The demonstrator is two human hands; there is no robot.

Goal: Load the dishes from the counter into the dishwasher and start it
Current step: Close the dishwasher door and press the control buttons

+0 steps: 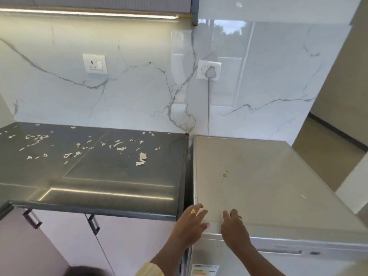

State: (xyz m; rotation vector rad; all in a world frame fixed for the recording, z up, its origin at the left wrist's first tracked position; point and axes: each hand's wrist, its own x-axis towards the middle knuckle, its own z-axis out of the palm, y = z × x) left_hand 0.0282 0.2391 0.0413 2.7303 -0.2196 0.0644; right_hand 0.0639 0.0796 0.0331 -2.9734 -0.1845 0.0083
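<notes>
Left hand (191, 222) and right hand (235, 226) lie near-flat on the front top edge of the dishwasher (258, 176), holding nothing. The unit stands just beside the dark counter (99, 176), where no dishes are visible. Step judged: opening the door, so pull evenly with both hands and lower it under control.

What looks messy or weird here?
Small white torn scraps lie scattered across the dark counter, the biggest near its right side. They look like peeled paper or film; I cannot tell which. Nothing else looks odd.
</notes>
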